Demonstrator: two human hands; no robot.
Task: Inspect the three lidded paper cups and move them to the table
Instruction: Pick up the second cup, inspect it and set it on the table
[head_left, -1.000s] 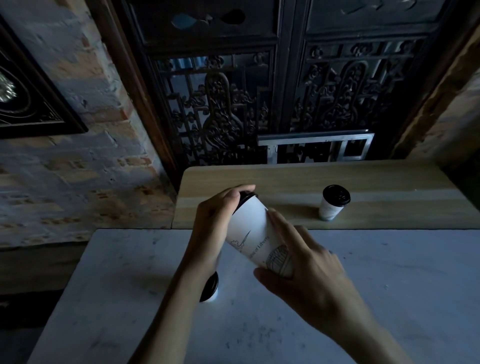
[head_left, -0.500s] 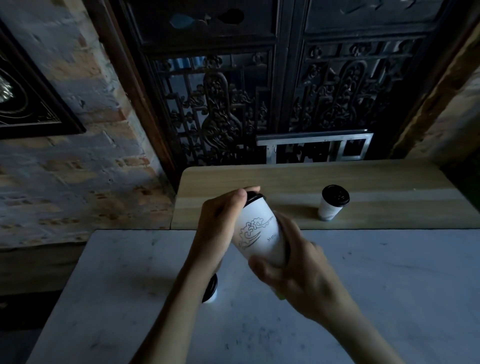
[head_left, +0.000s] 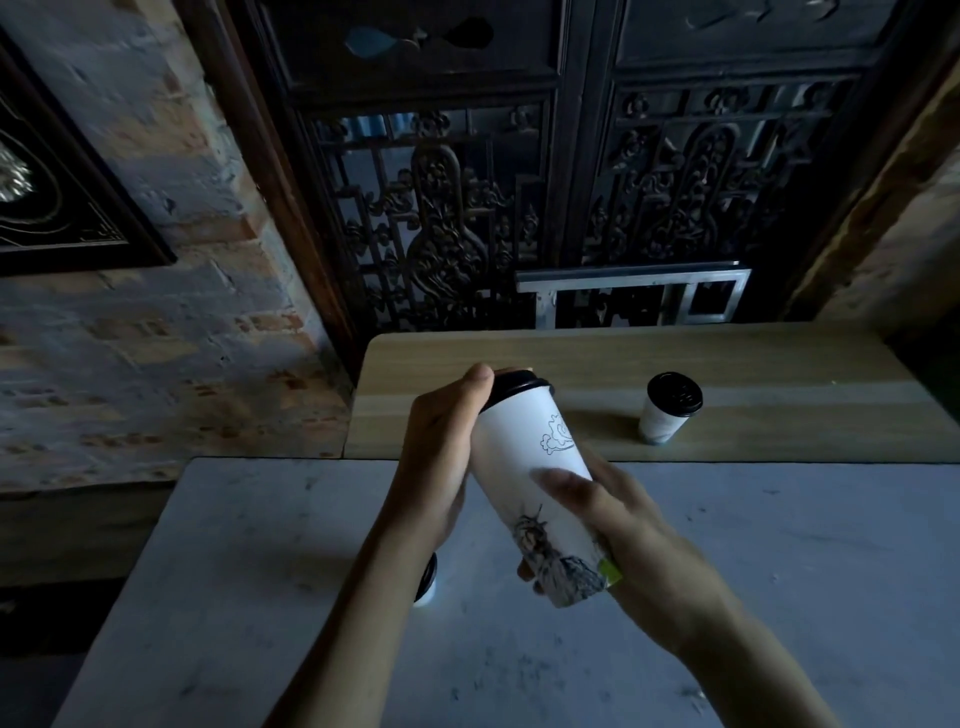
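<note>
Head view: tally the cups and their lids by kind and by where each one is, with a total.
Held tall paper cup, in left hand and right hand: 1
Cup on wooden counter: 1
Cup on grey table, mostly hidden by the left arm: 1
Black lids visible: 3
Total cups: 3

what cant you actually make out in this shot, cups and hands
Head view only:
- Cup on the marble table: the left forearm hides all but a sliver.
- Held cup: far side, base and lid top hidden; print partly under the right hand and left hand.
- Cup on the wooden counter: print too small and dim.
</note>
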